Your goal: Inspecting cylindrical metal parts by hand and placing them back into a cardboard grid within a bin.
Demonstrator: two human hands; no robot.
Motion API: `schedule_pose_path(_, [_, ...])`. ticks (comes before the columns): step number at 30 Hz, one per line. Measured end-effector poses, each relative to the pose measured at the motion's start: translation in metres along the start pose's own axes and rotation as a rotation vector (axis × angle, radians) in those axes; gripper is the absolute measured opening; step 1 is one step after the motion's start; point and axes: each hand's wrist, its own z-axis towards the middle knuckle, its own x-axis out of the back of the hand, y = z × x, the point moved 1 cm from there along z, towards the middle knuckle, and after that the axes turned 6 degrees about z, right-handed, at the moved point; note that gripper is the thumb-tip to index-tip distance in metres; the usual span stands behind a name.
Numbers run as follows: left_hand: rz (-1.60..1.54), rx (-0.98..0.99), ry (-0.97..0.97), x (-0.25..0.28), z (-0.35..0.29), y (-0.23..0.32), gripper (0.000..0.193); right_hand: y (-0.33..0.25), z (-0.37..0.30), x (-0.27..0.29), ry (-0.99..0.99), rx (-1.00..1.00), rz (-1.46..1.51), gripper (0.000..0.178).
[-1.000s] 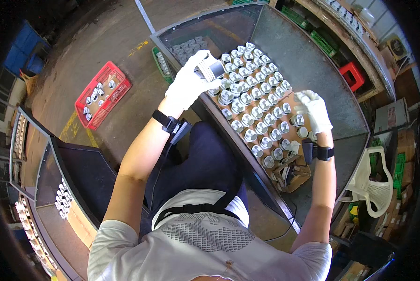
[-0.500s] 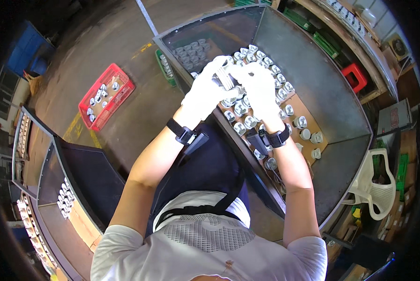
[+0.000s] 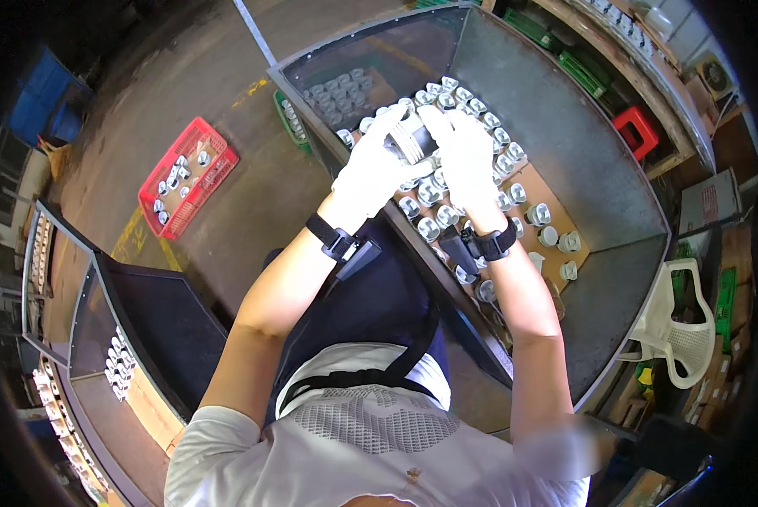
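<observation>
A silvery engine piston with ring grooves around its side is held up between my white-gloved hands, above the bench. My left hand is closed around its left side. From the right, my right hand reaches over with its fingers at the piston's upper right edge; the glare on the glove hides exactly how they grip. Beneath and beyond my hands, many more pistons stand in rows on brown cardboard inside the walled bench. Both wrists carry black straps with small dark devices.
Dark metal walls enclose the bench. A red crate with several pistons stands on the floor at left, and a green crate sits beside the bench. A white plastic chair and red stool are at right. Another bench stands lower left.
My right hand has shifted slightly, and more of the piston's side shows between my hands. The piston remains held up. The whole view has moved a little.
</observation>
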Motion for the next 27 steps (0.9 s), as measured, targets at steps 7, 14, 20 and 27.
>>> schedule_pose_path(7, [-0.134, 0.073, -0.064, -0.005, 0.003, -0.011, 0.085, 0.028, -0.008, -0.014, -0.111, -0.202, 0.112, 0.031])
schedule_pose_path(14, [-0.191, 0.122, -0.109, -0.007, 0.008, -0.018, 0.084, 0.032, -0.008, -0.017, -0.058, -0.192, 0.173, 0.03])
schedule_pose_path(20, [0.21, -0.067, -0.065, -0.003, 0.009, -0.012, 0.088, 0.027, -0.004, -0.011, -0.049, -0.453, 0.554, 0.023])
schedule_pose_path(27, [0.056, 0.032, -0.059, -0.016, 0.011, -0.019, 0.074, 0.092, -0.06, 0.018, -0.089, -0.873, 0.863, 0.037])
